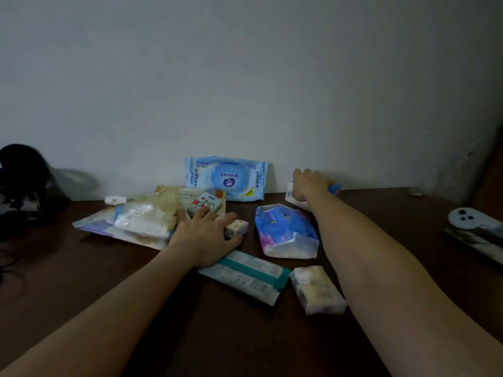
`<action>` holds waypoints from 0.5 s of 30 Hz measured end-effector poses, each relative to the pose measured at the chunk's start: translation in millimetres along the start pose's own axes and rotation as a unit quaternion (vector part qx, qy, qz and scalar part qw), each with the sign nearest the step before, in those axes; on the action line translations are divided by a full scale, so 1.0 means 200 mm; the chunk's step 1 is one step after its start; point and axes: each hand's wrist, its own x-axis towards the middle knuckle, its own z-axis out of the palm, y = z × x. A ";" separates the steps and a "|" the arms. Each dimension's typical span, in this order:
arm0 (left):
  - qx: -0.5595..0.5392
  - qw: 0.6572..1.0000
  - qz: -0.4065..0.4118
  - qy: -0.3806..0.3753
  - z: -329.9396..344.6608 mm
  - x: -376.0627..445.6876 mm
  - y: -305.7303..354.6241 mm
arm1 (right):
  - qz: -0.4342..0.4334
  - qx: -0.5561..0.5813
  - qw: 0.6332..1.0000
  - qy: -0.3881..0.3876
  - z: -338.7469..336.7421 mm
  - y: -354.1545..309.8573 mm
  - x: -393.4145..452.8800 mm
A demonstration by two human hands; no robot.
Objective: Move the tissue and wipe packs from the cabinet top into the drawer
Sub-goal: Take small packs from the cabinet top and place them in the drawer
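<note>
Several tissue and wipe packs lie on the dark wooden cabinet top [190, 322]. My left hand [206, 235] curls over a small pink tissue pack [236, 227], beside a small cartoon-print pack [204, 204]. My right hand [307, 186] reaches to the wall and grips a white and blue pack [334, 189]. A blue wipe pack [226, 176] leans against the wall. A blue and purple tissue bag [285, 232], a teal-striped wipe pack [245, 276] and a pale yellow tissue pack [317, 289] lie between my arms. No drawer is in view.
A pile of beige and white packs [141, 219] lies at the left. A dark object [19, 180] stands at the far left. A white round device [465, 217] rests on a flat item at the right edge. A small white object [115, 200] sits by the wall.
</note>
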 end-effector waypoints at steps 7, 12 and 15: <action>-0.004 1.000 0.022 0.008 -0.01 -0.03 -0.01 | 0.005 -0.010 0.999 -0.031 0.01 0.23 -0.17; -0.034 0.997 -0.022 0.066 -0.05 -0.19 -0.01 | 0.027 0.000 1.000 0.016 0.09 0.36 -0.32; -0.108 0.991 -0.048 0.062 -0.13 -0.34 0.02 | 0.016 0.007 0.997 0.069 0.11 0.44 -0.51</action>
